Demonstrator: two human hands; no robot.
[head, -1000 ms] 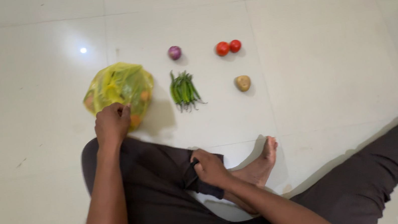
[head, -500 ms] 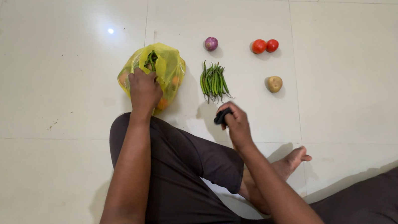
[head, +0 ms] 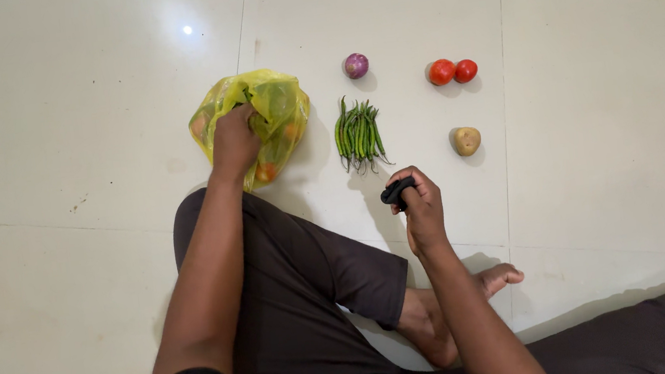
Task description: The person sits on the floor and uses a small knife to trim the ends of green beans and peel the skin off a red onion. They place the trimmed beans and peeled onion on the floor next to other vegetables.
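A person sits on the white tile floor [head: 70, 118]. The left hand [head: 234, 140] is inside the mouth of a yellow plastic bag [head: 276, 109]. The fingers are curled down among the vegetables in the bag, but I cannot tell if they are closed on one. The bag lies on the floor just past the bent knee.

The right hand [head: 420, 210] is up off the floor, closed around a small black thing [head: 396, 192]. I cannot tell what it is.

To the right of the bag, vegetables lie in neat groups, set apart: a bunch of green chillies [head: 358, 135], a purple onion [head: 356, 65], two red tomatoes [head: 454, 71] touching each other, and a potato [head: 466, 141].

It looks like sorting. The step in hand seems to be taking something out of the bag. The next move calls for a firm hold and a free spot on the floor.
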